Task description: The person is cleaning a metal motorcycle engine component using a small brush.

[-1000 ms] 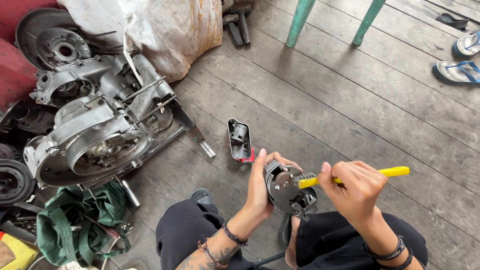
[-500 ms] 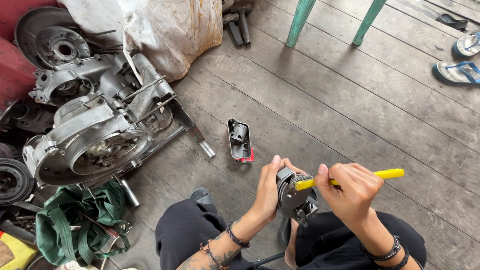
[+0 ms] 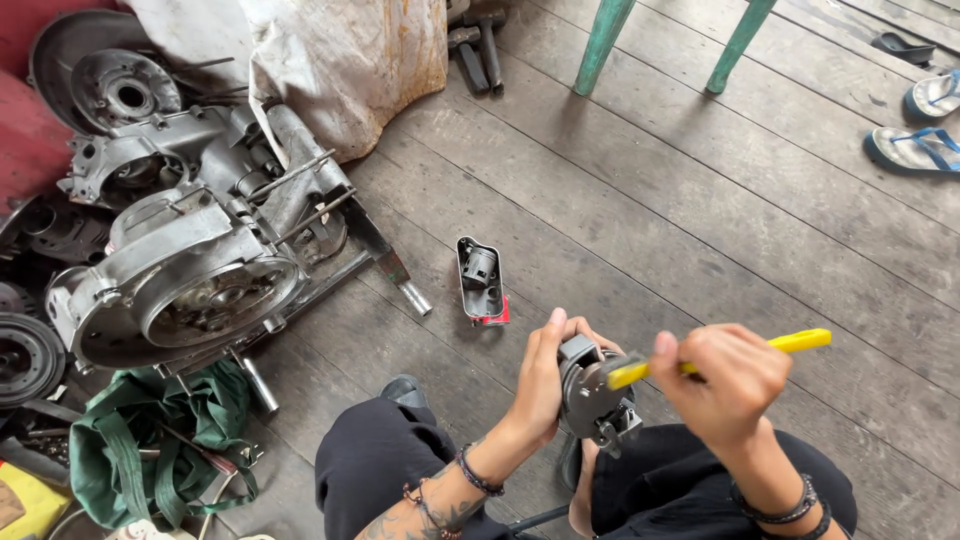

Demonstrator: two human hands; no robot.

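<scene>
Person sits on a wooden plank floor [image 3: 700, 230], knees up, dark trousers. Left hand [image 3: 545, 375] is closed around a round grey metal engine part [image 3: 592, 395], held upright between the knees, just above the lap. Right hand [image 3: 725, 375] is clenched on a yellow-handled tool [image 3: 800, 342]; the yellow tip end [image 3: 628, 374] touches the face of the metal part. What kind of tool it is cannot be told, the hand hides the middle.

On the floor just beyond the hands lies a small dark open housing [image 3: 480, 280] with a red bit at its lower edge. Further left sits a big grey scooter engine case [image 3: 190, 270], more dark round parts behind it, a green cloth bag [image 3: 150, 450] near it. A pale sack [image 3: 350, 70] leans above the engine. Teal chair legs [image 3: 600, 45] top centre, blue flip-flops [image 3: 925, 130] at the right edge, well apart from the hands.
</scene>
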